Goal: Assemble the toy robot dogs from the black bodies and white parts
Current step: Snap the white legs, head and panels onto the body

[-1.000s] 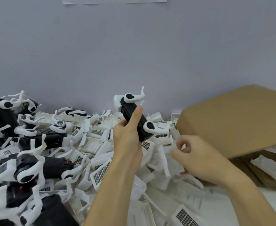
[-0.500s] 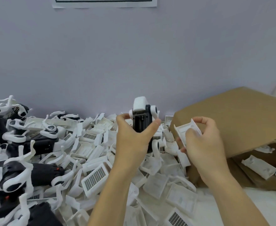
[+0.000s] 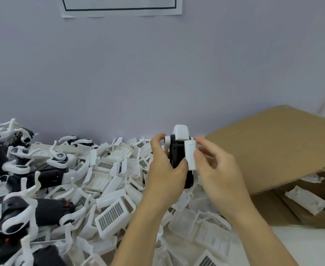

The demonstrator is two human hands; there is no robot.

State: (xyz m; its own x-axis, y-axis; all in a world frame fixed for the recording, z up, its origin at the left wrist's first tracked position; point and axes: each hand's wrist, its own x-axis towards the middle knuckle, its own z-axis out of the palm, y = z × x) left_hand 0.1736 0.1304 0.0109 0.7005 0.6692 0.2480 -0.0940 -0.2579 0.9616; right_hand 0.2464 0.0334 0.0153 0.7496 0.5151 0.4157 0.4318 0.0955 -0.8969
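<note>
Held upright above the heap of loose white plastic parts [image 3: 107,189]: a black plastic toy-dog body [image 3: 177,156] with a white block-shaped head piece [image 3: 181,133] at its top end, gripped in the left hand [image 3: 166,169], fingers curled round its left side and thumb across the lower front. Pinched between thumb and fingertips of the right hand [image 3: 218,169]: a narrow white rectangular plastic panel [image 3: 190,155], laid along the body's right edge and touching it.

Probably the fitting step: seating the panel on the body's flank. Best done by lining up the panel parallel with the body first, then pressing evenly along its length, not at one corner, with the left hand bracing from the opposite side. Worth checking for matching tabs or slots before pushing; too blurred here to tell where they sit. Risk of a skewed, half-caught clip if forced from one end.

Long axis of the body near vertical, tilted slightly, head end up toward the grey wall [image 3: 157,73], underside or back facing the camera; cannot tell which. Panel's long axis likewise near vertical.

Finished black-and-white toy dogs [image 3: 23,214] piled at the left; brown cardboard box [image 3: 273,146] at the right, holding more white pieces
</note>
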